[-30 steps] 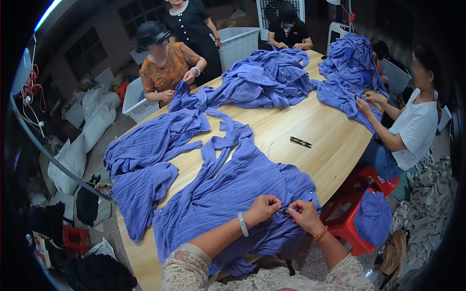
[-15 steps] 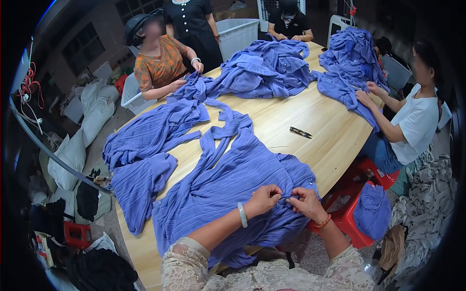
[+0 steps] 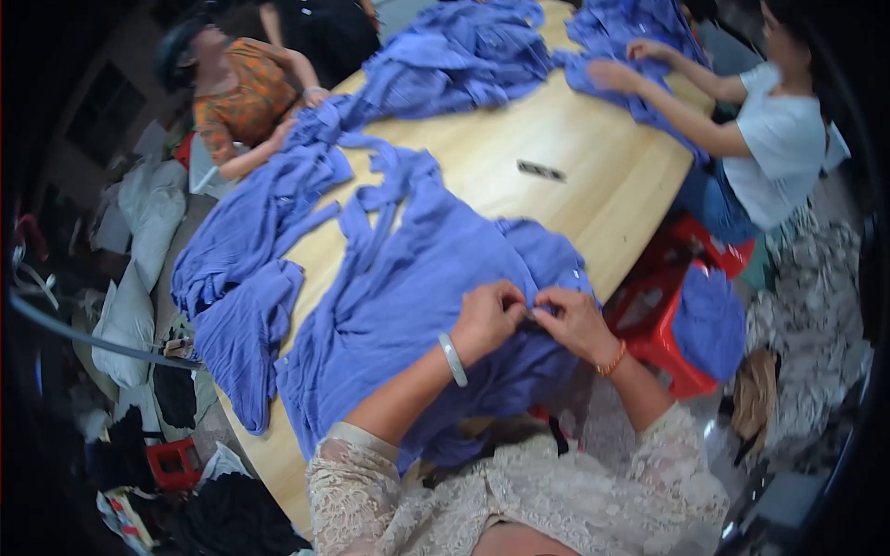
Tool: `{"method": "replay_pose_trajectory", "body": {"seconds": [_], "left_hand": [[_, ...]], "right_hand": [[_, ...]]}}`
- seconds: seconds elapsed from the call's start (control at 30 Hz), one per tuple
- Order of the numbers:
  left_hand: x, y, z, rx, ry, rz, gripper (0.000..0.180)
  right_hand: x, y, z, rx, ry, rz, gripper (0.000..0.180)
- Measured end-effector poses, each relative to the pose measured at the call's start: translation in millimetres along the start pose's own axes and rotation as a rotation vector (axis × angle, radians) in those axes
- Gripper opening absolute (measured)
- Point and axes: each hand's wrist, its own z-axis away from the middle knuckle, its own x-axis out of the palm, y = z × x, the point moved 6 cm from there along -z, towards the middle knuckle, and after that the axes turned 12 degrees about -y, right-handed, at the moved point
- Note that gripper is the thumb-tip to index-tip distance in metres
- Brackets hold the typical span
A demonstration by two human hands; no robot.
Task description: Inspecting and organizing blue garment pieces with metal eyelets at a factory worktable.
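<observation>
A blue-violet garment [image 3: 408, 278] of thin ribbed cloth is spread over the near part of the table and hangs off its front edge. My left hand [image 3: 489, 320], with a pale bangle at the wrist, pinches this garment near its right side. Close beside it my right hand [image 3: 577, 326], wearing an orange bead bracelet, pinches the same part of the cloth. The fingertips almost meet; the small piece between them is too blurred to make out. Small dark thread snips [image 3: 540, 170] lie on the wood beyond my hands.
The wooden table [image 3: 501, 139] bears more blue garments [image 3: 454, 60] heaped at the back. A person in orange [image 3: 246, 93] and a person in white [image 3: 774, 139] handle cloth. Red stools [image 3: 667, 343] stand at right, one with blue cloth on it. Grey cloth [image 3: 807, 324] is piled beyond.
The whole view has tilted downward and blurred, so the table and people sit higher in the picture. Both hands still pinch the garment at about the same spot, fingertips close together.
</observation>
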Motion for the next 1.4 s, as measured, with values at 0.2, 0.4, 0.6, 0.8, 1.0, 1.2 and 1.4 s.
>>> {"method": "replay_pose_trajectory", "body": {"seconds": [0.2,0.4,0.6,0.8,1.0,1.2,1.4], "left_hand": [[-2.5,-5.7,-4.4,-0.026,-0.020,0.096,0.017],[3.4,-10.4,-0.4,-0.004,-0.051,0.161,0.017],[4.8,-0.3,2.3,-0.040,-0.045,0.055,0.015],[1.7,-2.2,-10.0,0.031,-0.089,0.049,0.014],[0.8,-16.6,-10.4,-0.097,-0.145,0.155,0.014],[18.6,-15.8,-12.3,0.073,-0.142,0.014,0.011],[4.9,-7.2,-12.3,-0.130,-0.241,0.197,0.017]], "right_hand": [[-1.2,-1.3,-6.2,0.019,0.017,-0.054,0.018],[1.8,2.7,-2.4,-0.021,0.008,-0.061,0.017],[-0.6,0.4,-0.3,-0.010,0.013,-0.033,0.020],[-5.8,6.9,-11.0,0.117,-0.031,-0.006,0.022],[-2.2,3.5,-15.0,-0.053,-0.085,-0.086,0.025],[6.5,27.8,-5.2,0.096,-0.106,-0.217,0.020],[-2.4,5.2,-10.3,-0.038,-0.035,-0.019,0.017]]}}
